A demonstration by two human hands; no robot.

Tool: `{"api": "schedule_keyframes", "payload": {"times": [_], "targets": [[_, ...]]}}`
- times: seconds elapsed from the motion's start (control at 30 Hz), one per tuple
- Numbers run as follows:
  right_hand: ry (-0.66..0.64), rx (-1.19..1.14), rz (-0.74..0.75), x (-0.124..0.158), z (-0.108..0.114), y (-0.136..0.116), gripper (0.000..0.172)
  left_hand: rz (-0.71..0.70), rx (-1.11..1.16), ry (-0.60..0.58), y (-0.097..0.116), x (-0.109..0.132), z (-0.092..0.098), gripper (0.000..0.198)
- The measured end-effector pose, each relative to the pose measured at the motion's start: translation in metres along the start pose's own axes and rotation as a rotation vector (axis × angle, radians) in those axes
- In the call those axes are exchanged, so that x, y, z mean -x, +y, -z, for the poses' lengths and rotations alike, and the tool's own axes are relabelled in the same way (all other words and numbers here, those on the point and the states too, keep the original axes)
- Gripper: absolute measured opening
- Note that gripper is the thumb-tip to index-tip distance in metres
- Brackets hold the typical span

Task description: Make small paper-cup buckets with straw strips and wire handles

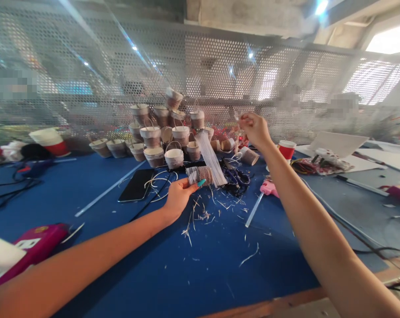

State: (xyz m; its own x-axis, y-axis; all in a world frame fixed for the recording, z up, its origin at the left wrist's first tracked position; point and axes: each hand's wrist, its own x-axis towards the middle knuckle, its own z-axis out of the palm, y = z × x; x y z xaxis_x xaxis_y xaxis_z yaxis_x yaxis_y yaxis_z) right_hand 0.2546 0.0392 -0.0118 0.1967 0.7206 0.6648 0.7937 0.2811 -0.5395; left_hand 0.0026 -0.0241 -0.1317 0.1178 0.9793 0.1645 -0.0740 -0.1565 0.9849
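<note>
My left hand (178, 196) is closed around a small brown and white pot (199, 175) lying on its side just above the table. My right hand (254, 129) is raised in front of the perforated screen, fingertips pinched together; whatever is between them is too small and blurred to name. Between the hands a bundle of pale flat strips (210, 157) slants down toward the held pot. Behind my left hand rises a stack of similar little pots (152, 137), several with thin looped handles. A pink glue gun (269, 187) with a clear glue stick (254, 210) lies below my right forearm.
A black phone (136, 185) and a white cord (160, 179) lie left of the held pot. Fibre scraps (203, 216) litter the blue table (147, 269). A red and white cup (286, 150) stands right. A purple power strip (43, 238) sits front left; the perforated screen (220, 66) borders the back.
</note>
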Motion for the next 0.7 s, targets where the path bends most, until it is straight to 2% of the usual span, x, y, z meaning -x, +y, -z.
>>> {"api": "schedule_keyframes", "payload": {"times": [0.07, 0.13, 0.23, 0.33, 0.47, 0.53, 0.6, 0.7], "targets": [[-0.051, -0.144, -0.100, 0.001, 0.000, -0.005, 0.022, -0.001, 0.009, -0.002, 0.000, 0.000, 0.000, 0.020], [-0.006, -0.295, -0.170, 0.001, -0.001, -0.005, 0.023, -0.002, 0.020, -0.004, 0.000, 0.000, -0.001, 0.020], [0.105, -0.489, -0.167, -0.002, -0.003, -0.001, 0.018, -0.005, 0.033, -0.007, 0.001, 0.001, -0.001, 0.020], [0.216, -0.558, -0.079, -0.009, -0.001, 0.005, 0.005, -0.010, 0.024, -0.011, 0.000, 0.000, -0.001, 0.019], [0.282, -0.499, 0.169, -0.013, 0.010, -0.004, 0.014, -0.004, 0.004, -0.019, -0.003, -0.001, 0.001, 0.016], [0.252, -0.536, 0.244, -0.008, 0.020, -0.018, 0.015, 0.001, -0.014, -0.024, -0.004, -0.002, 0.002, 0.014], [0.141, -0.614, 0.258, 0.004, 0.029, -0.037, 0.012, 0.005, -0.028, -0.034, -0.005, -0.002, 0.002, 0.013], [-0.004, -0.437, 0.344, 0.034, 0.033, -0.061, 0.014, 0.018, -0.024, -0.051, -0.005, -0.001, 0.002, 0.017]]}}
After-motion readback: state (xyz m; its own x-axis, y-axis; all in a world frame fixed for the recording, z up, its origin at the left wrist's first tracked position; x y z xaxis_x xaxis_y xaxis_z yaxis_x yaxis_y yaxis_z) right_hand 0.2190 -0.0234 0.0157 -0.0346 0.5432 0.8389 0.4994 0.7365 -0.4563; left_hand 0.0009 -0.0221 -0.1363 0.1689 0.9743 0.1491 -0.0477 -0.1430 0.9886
